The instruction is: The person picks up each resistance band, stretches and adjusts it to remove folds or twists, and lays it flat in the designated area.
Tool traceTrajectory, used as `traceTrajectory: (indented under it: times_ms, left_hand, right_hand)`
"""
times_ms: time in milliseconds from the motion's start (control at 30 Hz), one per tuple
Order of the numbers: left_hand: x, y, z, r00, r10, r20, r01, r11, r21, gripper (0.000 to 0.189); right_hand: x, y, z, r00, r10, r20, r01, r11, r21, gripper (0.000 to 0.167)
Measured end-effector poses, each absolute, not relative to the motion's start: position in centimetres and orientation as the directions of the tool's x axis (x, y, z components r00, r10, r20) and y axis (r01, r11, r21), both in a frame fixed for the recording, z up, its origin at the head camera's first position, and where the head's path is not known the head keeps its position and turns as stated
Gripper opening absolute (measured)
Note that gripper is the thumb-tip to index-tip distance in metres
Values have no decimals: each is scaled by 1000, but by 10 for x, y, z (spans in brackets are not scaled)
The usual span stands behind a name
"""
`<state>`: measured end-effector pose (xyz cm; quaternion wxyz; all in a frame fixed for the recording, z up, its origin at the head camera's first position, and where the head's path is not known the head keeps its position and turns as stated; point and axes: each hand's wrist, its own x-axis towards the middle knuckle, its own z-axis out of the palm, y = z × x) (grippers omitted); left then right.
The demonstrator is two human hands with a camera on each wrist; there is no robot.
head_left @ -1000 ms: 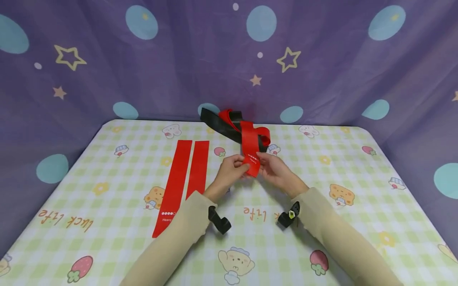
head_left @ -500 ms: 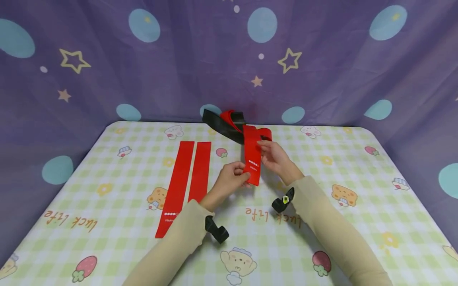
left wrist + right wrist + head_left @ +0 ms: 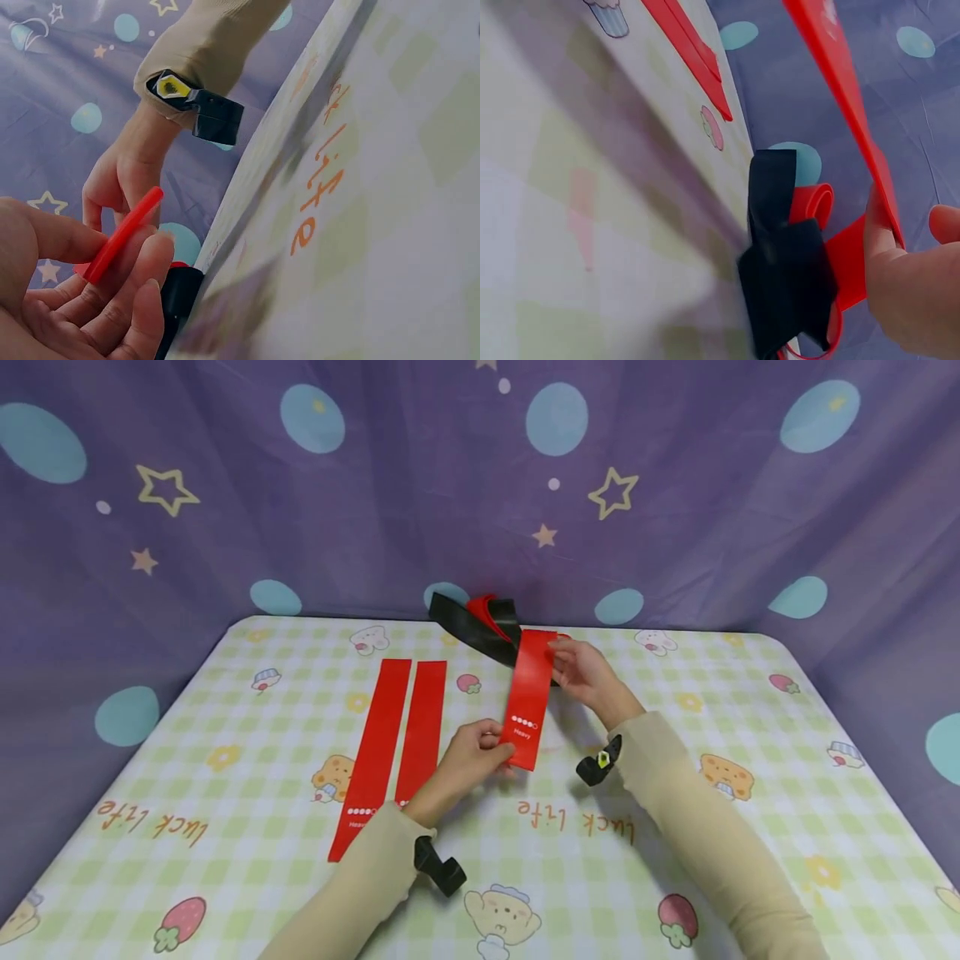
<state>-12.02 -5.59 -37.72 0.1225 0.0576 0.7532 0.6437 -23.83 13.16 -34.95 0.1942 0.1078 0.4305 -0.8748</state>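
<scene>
Landmark for all places: the loose red-and-black tangle of glossy, rubber-like band (image 3: 467, 627). The flat red rubber-like strip (image 3: 529, 693) printed "Heavy" is held raised on the tangle's near side; it appears to run back into it, though the join is hidden. Left hand (image 3: 471, 756): thumb and fingers pinch the strip's printed end, away from the tangle. Right hand (image 3: 588, 675): bent fingers hold its far edge, just beside the tangle; firmness of grip cannot be told. A pair of flat red bands (image 3: 375, 727) lies left of the tangle, reaching nearer the person. Assessment: strip likely light, limp, stretchy, slightly grippy, not fragile. Recommended hold: opposite edges, pinched flat, to prevent curling.
</scene>
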Motion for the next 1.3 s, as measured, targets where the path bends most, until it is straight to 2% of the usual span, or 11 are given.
traceTrajectory:
  times_ms: [200, 367, 633, 800, 1000, 1300]
  left_hand:
    - [-114, -60, -379, -956, 266, -124, -73, 194, 978, 10]
    - [-105, -63, -381, -943, 304, -132, -65, 221, 973, 13]
    - [-91, -68, -387, -938, 318, -139, -56, 256, 965, 17]
    - [-82, -69, -388, -930, 341, -140, -33, 301, 953, 18]
    - [-70, -71, -388, -925, 358, -125, 14, 362, 932, 17]
    - [-55, -77, -388, -915, 376, -144, 4, 365, 931, 14]
  right_hand:
    - [-242, 135, -347, -914, -278, -295, 403, -543, -737, 27]
    - [-242, 134, -343, -921, -267, -284, 385, -511, -768, 14]
    - [-245, 135, -342, -927, -268, -264, 369, -511, -777, 14]
    - [-247, 134, -343, -933, -223, -283, 359, -499, -789, 13]
    - [-248, 133, -343, -923, -186, -336, 384, -477, -791, 23]
    - [-253, 131, -346, -929, -163, -332, 370, -448, -814, 17]
